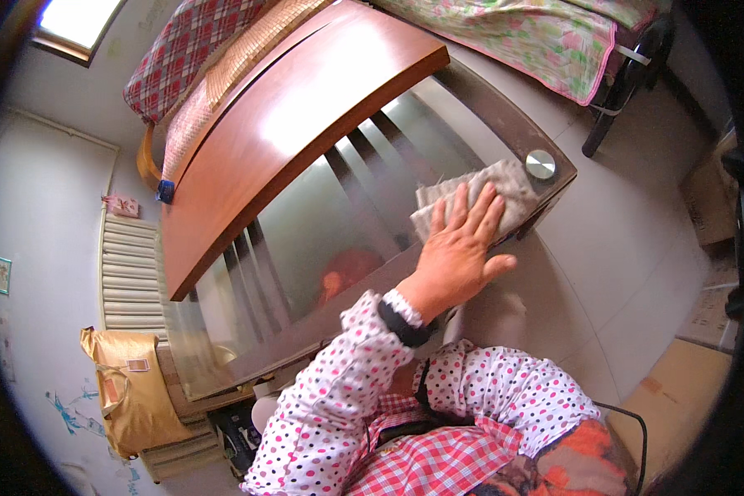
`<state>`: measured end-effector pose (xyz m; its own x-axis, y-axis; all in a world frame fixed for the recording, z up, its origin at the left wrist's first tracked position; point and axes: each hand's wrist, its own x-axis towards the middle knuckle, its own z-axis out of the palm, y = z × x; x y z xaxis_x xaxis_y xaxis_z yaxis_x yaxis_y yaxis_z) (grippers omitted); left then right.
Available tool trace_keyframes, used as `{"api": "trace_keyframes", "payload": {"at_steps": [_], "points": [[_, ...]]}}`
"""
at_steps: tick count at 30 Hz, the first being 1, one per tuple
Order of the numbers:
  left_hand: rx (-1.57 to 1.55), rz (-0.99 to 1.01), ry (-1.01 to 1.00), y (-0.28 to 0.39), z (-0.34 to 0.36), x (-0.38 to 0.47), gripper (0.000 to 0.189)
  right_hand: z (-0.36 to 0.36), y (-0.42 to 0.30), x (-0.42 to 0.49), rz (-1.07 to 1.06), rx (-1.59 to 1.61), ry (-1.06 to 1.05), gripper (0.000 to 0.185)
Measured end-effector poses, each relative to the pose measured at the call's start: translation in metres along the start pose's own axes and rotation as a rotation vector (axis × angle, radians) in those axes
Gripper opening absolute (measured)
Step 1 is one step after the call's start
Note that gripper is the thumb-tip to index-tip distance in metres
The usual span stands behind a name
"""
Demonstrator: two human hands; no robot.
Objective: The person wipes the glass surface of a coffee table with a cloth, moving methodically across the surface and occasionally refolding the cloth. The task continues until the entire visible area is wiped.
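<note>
My left hand (459, 254) holds a folded grey-beige cloth (508, 186) flat under its palm and fingers, the thumb sticking out to the side. The cloth lies at the right end of a glass-topped table (297, 211), beside a round metal disc (540, 165) set in the corner. A curved wooden board (242, 161) with a glossy top covers the table's far part. My right arm, in a dotted sleeve (502, 390), bends in front of my body. Only a bit of my right hand (403, 378) shows behind the left forearm; its fingers are hidden.
Beyond the board stands a seat with a woven mat (254, 56) and a plaid cushion (186, 56). A flowered cloth (533, 43) hangs over a dark-legged frame at the upper right. A golden bag (133, 390) sits near the radiator (133, 273). Cardboard boxes (676, 403) stand at right.
</note>
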<state>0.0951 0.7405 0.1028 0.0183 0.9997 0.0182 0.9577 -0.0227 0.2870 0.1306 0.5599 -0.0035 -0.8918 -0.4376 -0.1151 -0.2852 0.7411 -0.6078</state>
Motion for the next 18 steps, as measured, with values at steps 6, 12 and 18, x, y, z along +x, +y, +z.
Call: {"api": "trace_keyframes", "payload": {"at_steps": [6,12,18], "points": [[0.011,-0.265,-0.085,-0.051,-0.022,-0.119,0.090,-0.002,0.002,-0.009,0.135,0.095,-0.005,0.024],[0.024,-0.699,-0.004,-0.134,-0.062,-0.244,0.084,-0.019,-0.010,-0.005,-0.028,-0.068,-0.179,0.022],[0.115,-0.779,0.007,-0.186,-0.053,-0.232,0.074,-0.032,-0.011,-0.013,-0.088,-0.052,-0.080,0.023]]}}
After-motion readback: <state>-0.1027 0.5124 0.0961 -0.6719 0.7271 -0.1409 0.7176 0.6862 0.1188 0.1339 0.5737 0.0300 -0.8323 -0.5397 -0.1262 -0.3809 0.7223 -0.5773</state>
